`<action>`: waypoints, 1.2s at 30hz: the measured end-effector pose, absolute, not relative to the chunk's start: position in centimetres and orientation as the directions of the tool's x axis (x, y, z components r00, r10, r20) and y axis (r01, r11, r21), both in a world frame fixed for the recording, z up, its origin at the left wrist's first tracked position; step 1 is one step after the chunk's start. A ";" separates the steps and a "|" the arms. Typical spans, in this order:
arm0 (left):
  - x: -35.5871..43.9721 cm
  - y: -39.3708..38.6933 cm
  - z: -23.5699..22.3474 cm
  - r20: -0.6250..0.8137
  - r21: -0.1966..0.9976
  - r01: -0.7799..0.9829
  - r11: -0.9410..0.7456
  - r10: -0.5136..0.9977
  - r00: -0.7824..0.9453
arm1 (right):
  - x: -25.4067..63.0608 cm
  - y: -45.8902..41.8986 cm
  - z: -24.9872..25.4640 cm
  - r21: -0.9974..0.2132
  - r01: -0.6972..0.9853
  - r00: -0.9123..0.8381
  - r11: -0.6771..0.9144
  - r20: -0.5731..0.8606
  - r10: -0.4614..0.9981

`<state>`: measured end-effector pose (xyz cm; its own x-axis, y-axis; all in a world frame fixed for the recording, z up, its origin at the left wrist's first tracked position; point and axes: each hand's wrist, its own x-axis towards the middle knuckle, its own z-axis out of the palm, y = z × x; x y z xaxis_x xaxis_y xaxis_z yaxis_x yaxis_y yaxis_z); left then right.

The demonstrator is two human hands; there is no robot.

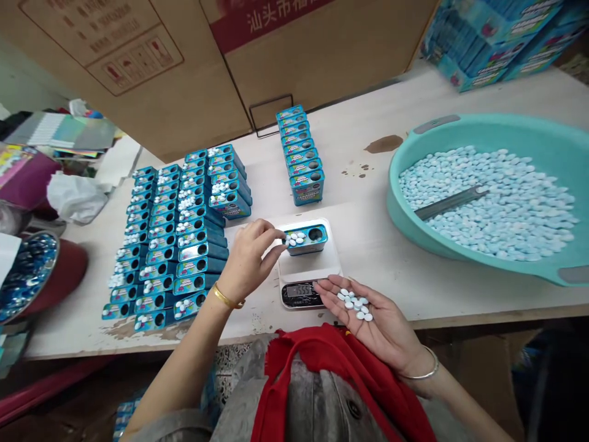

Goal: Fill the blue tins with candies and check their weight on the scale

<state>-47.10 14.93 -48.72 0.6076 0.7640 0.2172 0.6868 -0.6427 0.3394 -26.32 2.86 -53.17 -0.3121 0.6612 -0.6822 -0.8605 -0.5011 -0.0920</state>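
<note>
A blue tin (306,245) with a round hole in its top sits on a white digital scale (330,259). Several pale tablets (296,239) lie on the left part of the tin's top. My left hand (251,255), wearing a gold bangle, reaches in from the left, thumb and forefinger closed on the tin's left end. Palm up and cupped, my right hand (372,319) holds several pale blue tablets (354,304) just right of the scale's display (300,290).
Rows of blue tins (170,233), many topped with tablets, fill the table's left side. Another row of tins (301,153) stands behind the scale. At right, a turquoise basin (398,202) holds tablets and a metal scoop (451,201). Large cardboard boxes (313,61) stand at the back.
</note>
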 end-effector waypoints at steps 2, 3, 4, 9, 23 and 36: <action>-46.8 15.1 -48.5 0.199 0.305 0.688 -0.658 0.751 0.630 | -26.3 2.9 -53.4 -0.088 -0.862 -0.312 -0.500 -0.683 0.660; -46.5 15.2 -48.3 0.189 0.286 0.686 -0.669 0.741 0.644 | -26.3 2.9 -53.4 -0.089 -0.862 -0.313 -0.499 -0.681 0.661; -46.3 15.3 -48.1 0.179 0.265 0.684 -0.680 0.731 0.658 | -26.2 2.9 -53.5 -0.091 -0.861 -0.315 -0.500 -0.678 0.664; -44.6 15.7 -47.6 0.145 0.187 0.660 -0.727 0.685 0.714 | -26.1 3.0 -53.6 -0.096 -0.849 -0.336 -0.520 -0.661 0.671; -41.7 12.9 -47.4 0.169 0.377 0.502 -0.779 0.591 0.789 | -26.7 4.4 -53.2 -0.028 -0.893 -0.334 -0.450 -0.628 0.703; -42.1 21.2 -47.9 0.121 0.077 0.721 -0.689 0.724 0.679 | -24.4 6.1 -54.8 -0.171 -0.920 -0.126 -0.353 -0.725 0.677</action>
<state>-42.12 21.24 -47.86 0.6793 0.7238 0.1212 0.7206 -0.6891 0.0765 -24.42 6.05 -54.81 -0.1256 0.6768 -0.7254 -0.9198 -0.3535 -0.1705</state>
